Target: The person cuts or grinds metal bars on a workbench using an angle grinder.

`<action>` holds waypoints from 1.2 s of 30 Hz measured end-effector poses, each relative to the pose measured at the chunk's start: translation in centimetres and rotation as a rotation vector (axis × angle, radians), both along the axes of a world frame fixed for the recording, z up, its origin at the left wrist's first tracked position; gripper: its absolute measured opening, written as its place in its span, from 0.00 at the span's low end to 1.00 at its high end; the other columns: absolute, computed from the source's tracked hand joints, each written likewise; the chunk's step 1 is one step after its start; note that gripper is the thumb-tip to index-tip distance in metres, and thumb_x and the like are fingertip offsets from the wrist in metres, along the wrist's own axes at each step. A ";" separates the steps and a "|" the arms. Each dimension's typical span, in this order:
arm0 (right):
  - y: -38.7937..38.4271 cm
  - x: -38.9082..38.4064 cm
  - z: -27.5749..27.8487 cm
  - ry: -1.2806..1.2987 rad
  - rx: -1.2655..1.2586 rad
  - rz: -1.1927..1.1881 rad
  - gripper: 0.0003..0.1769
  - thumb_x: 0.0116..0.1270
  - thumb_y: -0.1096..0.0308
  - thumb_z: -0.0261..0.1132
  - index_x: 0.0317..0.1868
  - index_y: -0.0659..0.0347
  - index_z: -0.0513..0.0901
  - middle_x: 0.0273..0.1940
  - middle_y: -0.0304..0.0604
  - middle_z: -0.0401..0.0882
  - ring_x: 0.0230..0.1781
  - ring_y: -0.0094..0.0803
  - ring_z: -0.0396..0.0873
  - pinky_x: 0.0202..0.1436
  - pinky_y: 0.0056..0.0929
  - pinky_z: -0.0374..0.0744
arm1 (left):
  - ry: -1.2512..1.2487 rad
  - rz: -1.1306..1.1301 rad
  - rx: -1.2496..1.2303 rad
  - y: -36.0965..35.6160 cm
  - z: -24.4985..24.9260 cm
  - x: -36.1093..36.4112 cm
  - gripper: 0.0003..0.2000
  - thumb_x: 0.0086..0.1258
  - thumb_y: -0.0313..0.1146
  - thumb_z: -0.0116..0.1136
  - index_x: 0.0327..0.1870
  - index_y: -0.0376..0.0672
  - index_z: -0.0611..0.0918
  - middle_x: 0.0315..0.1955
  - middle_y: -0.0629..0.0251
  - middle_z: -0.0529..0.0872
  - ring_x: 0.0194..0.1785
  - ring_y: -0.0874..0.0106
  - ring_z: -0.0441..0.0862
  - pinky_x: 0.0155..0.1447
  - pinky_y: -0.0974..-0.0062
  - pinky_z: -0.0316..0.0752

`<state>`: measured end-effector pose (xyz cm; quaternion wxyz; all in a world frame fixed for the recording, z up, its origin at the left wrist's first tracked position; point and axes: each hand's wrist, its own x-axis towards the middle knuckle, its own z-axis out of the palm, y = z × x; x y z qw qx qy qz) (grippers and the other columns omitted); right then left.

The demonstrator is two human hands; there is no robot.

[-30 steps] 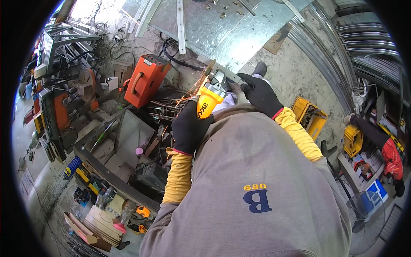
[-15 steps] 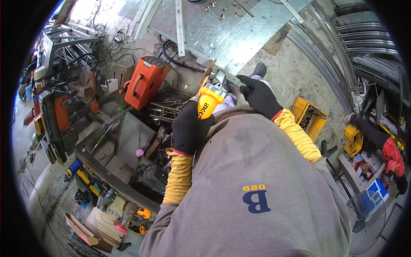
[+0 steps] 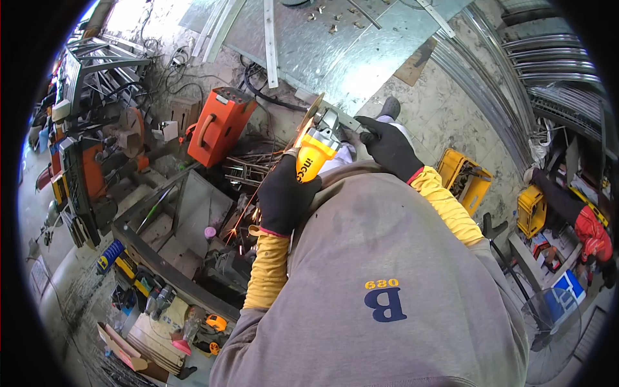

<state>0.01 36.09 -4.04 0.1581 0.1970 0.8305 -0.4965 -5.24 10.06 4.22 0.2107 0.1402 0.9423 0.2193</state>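
Since the earlier frame, sparks (image 3: 238,222) have spread down past my left hand (image 3: 285,197), which I keep wrapped around the yellow grinder (image 3: 313,158) beside the metal strip (image 3: 349,121); my right hand (image 3: 392,149) grips the strip's near end.

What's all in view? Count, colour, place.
angle grinder: one, yellow and silver, left hand
grinder disc: one, tan, grinder's far end
metal strip: one, grey, right fingers
sheet metal: count unclear, silver, top centre
handled case: one, orange, left of grinder
crates: two, yellow, right
curved metal lengths: many, silver, upper right
co-worker: one, red top, far right
lower-left clutter: too dense to count
left hand: one, black glove, centre
right hand: one, black glove, centre
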 end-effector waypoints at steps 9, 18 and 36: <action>-0.2 -0.2 0.3 -0.005 -0.006 0.000 0.24 0.77 0.67 0.68 0.72 0.55 0.88 0.55 0.58 0.94 0.54 0.50 0.93 0.60 0.39 0.87 | -0.030 -0.005 -0.027 0.4 0.3 -0.6 0.29 0.60 0.44 0.78 0.62 0.43 0.86 0.41 0.49 0.93 0.45 0.47 0.93 0.47 0.52 0.85; 0.2 0.4 -1.9 0.079 -0.062 0.013 0.22 0.80 0.68 0.68 0.71 0.61 0.87 0.41 0.51 0.91 0.37 0.34 0.87 0.46 0.37 0.84 | -0.005 0.015 0.111 -0.7 -0.6 0.1 0.27 0.57 0.46 0.83 0.54 0.42 0.85 0.40 0.47 0.91 0.46 0.44 0.91 0.47 0.50 0.85; 7.7 2.2 3.0 -0.012 -0.321 -0.217 0.30 0.70 0.73 0.74 0.72 0.64 0.83 0.42 0.37 0.86 0.30 0.19 0.80 0.29 0.22 0.80 | 0.073 0.669 0.498 -7.3 -3.0 6.0 0.20 0.62 0.40 0.80 0.49 0.38 0.87 0.36 0.57 0.92 0.38 0.63 0.91 0.45 0.61 0.84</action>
